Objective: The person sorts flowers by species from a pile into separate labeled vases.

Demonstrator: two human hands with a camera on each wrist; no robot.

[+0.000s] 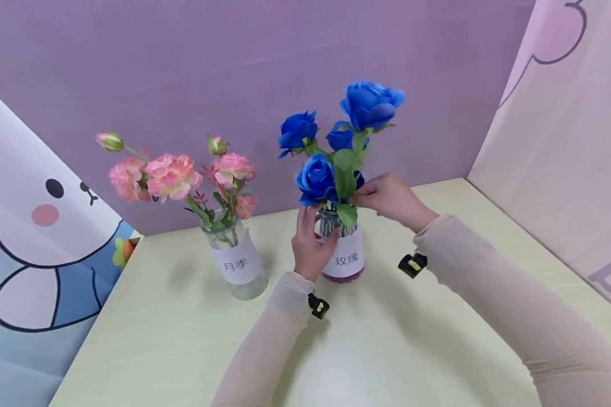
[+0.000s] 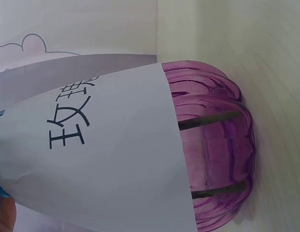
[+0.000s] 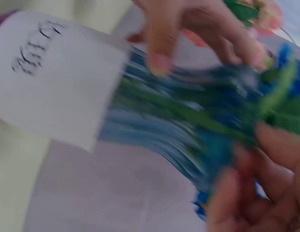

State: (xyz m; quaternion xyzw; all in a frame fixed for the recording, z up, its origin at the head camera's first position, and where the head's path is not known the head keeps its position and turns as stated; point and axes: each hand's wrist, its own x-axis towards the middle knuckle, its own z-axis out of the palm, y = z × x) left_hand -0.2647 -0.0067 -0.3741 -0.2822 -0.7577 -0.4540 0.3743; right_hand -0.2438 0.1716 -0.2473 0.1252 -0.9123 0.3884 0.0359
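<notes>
A glass vase (image 1: 343,278) stands upright on the table, bluish at the neck and purple at the base, with a white paper label (image 2: 116,154). Blue roses (image 1: 371,105) with green leaves rise from its mouth. My left hand (image 1: 310,243) holds the neck, thumb in front and fingers on the left side. At the mouth's right side, my right hand (image 1: 389,198) pinches a rose stem among the leaves; which bloom it belongs to is hidden. Through the glass in the right wrist view a green stem (image 3: 188,113) shows, somewhat blurred.
Left of my left hand stands a clear glass jar (image 1: 249,288) with a white label, holding pink flowers (image 1: 173,176). A purple backdrop (image 1: 209,68) rises behind the table (image 1: 377,350). Printed panels flank it on both sides.
</notes>
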